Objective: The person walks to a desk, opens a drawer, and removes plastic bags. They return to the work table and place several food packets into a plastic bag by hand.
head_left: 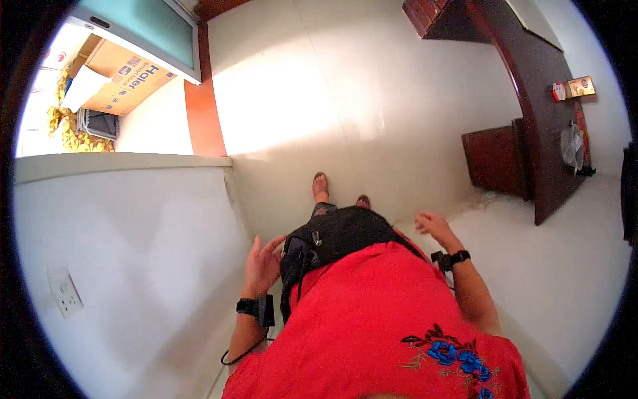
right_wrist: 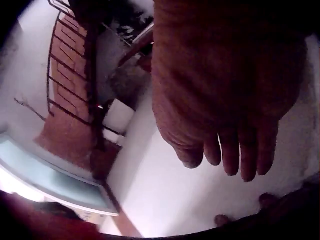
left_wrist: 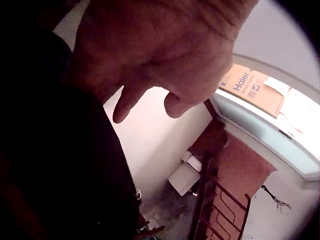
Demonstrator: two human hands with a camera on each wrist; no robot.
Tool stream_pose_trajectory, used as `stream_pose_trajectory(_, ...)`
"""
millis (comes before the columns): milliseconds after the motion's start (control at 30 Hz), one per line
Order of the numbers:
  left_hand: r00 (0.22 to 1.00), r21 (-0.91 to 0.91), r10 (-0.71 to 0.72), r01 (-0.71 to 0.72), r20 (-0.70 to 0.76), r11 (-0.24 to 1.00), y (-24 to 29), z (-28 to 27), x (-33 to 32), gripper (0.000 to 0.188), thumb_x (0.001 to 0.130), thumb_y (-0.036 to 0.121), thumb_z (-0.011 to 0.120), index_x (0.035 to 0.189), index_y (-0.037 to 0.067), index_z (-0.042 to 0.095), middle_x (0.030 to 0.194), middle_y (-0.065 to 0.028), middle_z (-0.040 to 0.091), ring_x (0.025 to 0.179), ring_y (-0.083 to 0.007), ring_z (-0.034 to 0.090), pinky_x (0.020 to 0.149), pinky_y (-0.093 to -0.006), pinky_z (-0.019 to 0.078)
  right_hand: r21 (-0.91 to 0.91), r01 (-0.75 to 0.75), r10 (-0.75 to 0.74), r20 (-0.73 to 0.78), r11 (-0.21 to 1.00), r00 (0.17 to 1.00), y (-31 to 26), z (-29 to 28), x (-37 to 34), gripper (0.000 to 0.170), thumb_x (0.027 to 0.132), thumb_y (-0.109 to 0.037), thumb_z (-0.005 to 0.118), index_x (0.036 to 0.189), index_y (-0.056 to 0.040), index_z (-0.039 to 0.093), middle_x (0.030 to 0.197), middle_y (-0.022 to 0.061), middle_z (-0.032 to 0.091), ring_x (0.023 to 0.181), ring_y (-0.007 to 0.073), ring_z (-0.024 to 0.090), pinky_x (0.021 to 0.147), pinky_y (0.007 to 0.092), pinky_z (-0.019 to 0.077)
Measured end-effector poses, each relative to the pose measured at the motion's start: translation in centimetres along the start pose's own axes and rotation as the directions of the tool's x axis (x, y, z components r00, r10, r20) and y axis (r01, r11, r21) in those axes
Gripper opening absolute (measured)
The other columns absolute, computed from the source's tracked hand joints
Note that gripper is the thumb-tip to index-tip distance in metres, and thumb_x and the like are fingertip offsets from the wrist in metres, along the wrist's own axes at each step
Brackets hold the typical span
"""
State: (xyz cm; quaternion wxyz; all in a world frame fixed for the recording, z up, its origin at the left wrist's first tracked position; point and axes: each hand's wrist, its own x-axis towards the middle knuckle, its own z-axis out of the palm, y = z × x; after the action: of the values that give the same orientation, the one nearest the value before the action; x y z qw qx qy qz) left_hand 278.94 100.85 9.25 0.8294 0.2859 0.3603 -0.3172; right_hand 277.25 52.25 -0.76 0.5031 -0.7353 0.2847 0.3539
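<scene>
My left hand hangs beside the black garment at my waist, its fingers spread and nothing in its grasp. In the left wrist view the same hand reaches down from the top, thumb and a finger extended, with dark cloth covering much of that picture. Out to the other side, my right hand hangs in the air with fingers loosely bent and holds nothing. Its fingers point downward over the pale floor in the right wrist view.
A low white wall with a socket stands at left. Beyond the sliding door is a Haier cardboard box. A dark wooden desk and brown chair stand at right. Wrist views show a staircase railing.
</scene>
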Motion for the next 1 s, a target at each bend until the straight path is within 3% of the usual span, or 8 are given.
stream_pose_trajectory(100,1.000,-0.097,-0.014,0.015,0.014,0.995,2.0,0.2,1.1,0.070,0.094,0.056,0.031,0.131,-0.003,0.042,0.129,-0.0236,0.046,0.114,-0.0339,0.049,0.100,-0.0421,0.0372,0.032,0.087,-0.089,0.085,0.996,0.992,-11.0,2.5,-2.2,0.045,0.091,-0.043,0.053,0.107,-0.0025,0.062,0.091,0.0064,0.065,0.077,0.0143,0.060,0.070,0.0285,0.0491)
stream_pose_trajectory(233,0.999,-0.182,-0.030,0.037,0.041,0.983,3.8,0.0,2.3,0.070,0.094,0.055,0.032,0.133,-0.003,0.040,0.132,-0.0240,0.042,0.117,-0.0344,0.047,0.101,-0.0418,0.0372,-0.019,0.117,-0.105,0.314,0.993,0.944,-17.4,4.6,-2.3,0.042,0.094,-0.039,0.049,0.115,-0.0034,0.060,0.093,0.0027,0.063,0.080,0.0103,0.059,0.069,0.0258,0.0480)
stream_pose_trajectory(433,0.998,-0.301,-0.035,0.050,0.056,0.952,6.1,1.2,3.1,0.070,0.094,0.055,0.034,0.134,-0.002,0.038,0.135,-0.0245,0.040,0.121,-0.0365,0.044,0.103,-0.0441,0.0353,0.046,0.042,-0.057,0.374,0.998,0.926,-21.9,6.3,-2.1,0.036,0.093,-0.034,0.055,0.109,-0.0029,0.064,0.089,-0.0019,0.063,0.079,0.0064,0.055,0.072,0.0234,0.0452)
stream_pose_trajectory(533,0.996,-0.331,-0.022,0.050,0.086,0.942,6.6,1.2,3.6,0.071,0.094,0.055,0.034,0.135,-0.002,0.037,0.136,-0.0246,0.039,0.122,-0.0374,0.042,0.104,-0.0451,0.0340,-0.013,0.145,-0.133,0.321,0.989,0.938,-22.1,6.7,-1.3,0.029,0.090,-0.026,0.060,0.104,-0.0010,0.066,0.088,-0.0021,0.063,0.080,0.0063,0.054,0.073,0.0231,0.0448)
stream_pose_trajectory(633,0.996,-0.345,-0.009,0.039,0.088,0.938,7.0,1.2,4.0,0.071,0.093,0.055,0.033,0.135,-0.002,0.037,0.136,-0.0242,0.038,0.123,-0.0375,0.041,0.105,-0.0453,0.0327,-0.016,0.155,-0.145,0.278,0.988,0.950,-22.3,6.5,-1.0,0.027,0.086,-0.023,0.065,0.099,0.0009,0.067,0.088,0.0010,0.066,0.080,0.0087,0.057,0.073,0.0252,0.0469)
stream_pose_trajectory(1000,0.994,-0.297,-0.013,0.045,0.108,0.954,8.5,1.4,4.6,0.071,0.093,0.056,0.032,0.133,-0.002,0.040,0.135,-0.0248,0.040,0.123,-0.0378,0.041,0.105,-0.0452,0.0321,-0.059,0.236,-0.217,0.232,0.970,0.948,-24.2,7.2,-2.1,0.020,0.084,-0.015,0.064,0.093,0.0023,0.067,0.081,0.0012,0.067,0.074,0.0081,0.057,0.070,0.0256,0.0476)
